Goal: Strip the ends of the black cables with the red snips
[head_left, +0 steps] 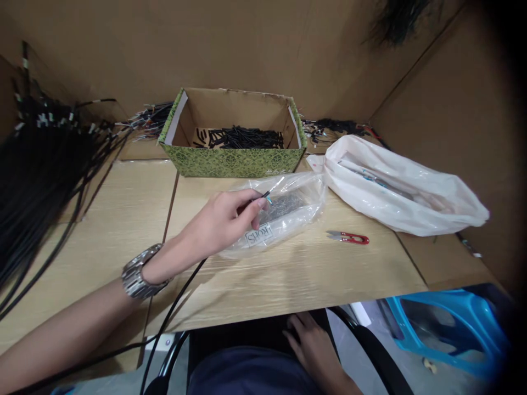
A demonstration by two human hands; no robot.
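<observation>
My left hand (230, 219) reaches over the table (255, 291), thumb and forefinger pinched on the end of a black cable (180, 296). The cable's pale tip points far and right, above a clear plastic bag (315, 200) marked RoHS; the rest runs from under my palm over the table's near edge. A metal watch (142, 272) circles my wrist. My right hand (310, 343) is low beside my lap, nearer than that edge; I can't tell whether its fingers are closed on anything.

Beyond the clear bag stands a green patterned box (234, 163) with short black pieces (251, 137) inside. To the right lie red-handled snips (354, 238) and, farther off, an open white bag (391, 211). A thick bundle of black cables (37, 175) fills the far left.
</observation>
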